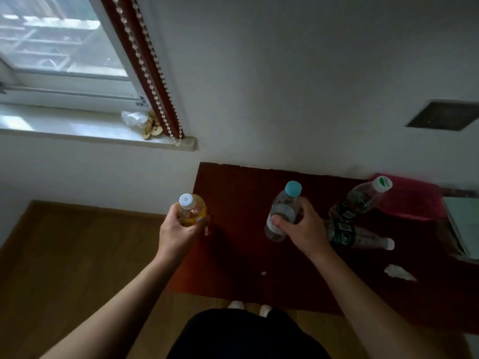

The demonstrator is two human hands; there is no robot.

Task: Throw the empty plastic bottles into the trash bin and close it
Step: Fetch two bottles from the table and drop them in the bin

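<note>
Both hands are busy here. The left hand [176, 231] has its fingers wrapped around an orange-tinted clear plastic bottle with a white cap [193, 212], right at the left edge of the dark red table [233, 260]. That bottle is seen nearly end-on, cap up toward the camera, so its long axis is close to vertical. Can't tell if its base touches anything.

The right hand [307, 230] grips a clear plastic bottle with a light blue cap [281, 216] around its lower half, thumb across the white label. It's over the middle of the table, with the cap pointing up and a bit to the right in the frame and the base down-left. Can't tell whether the base rests on the tabletop.

Just right of that hand are two more. A clear plastic bottle with a dark green label and a white-and-green cap [359, 199] stands on the table. It looks tilted, with its cap toward the upper right, just beside a bright pink cloth [412, 200]. In front of it, a second green-labelled clear bottle with a plain white cap [360, 237] lies flat on its side. Its long axis runs left-right, cap pointing right, base end hidden behind the right hand.

A crumpled white paper scrap [399, 273] sits near the front right of the table. A brown wooden floor [64, 255] shows to the left, below a pale stone windowsill [77, 125].
</note>
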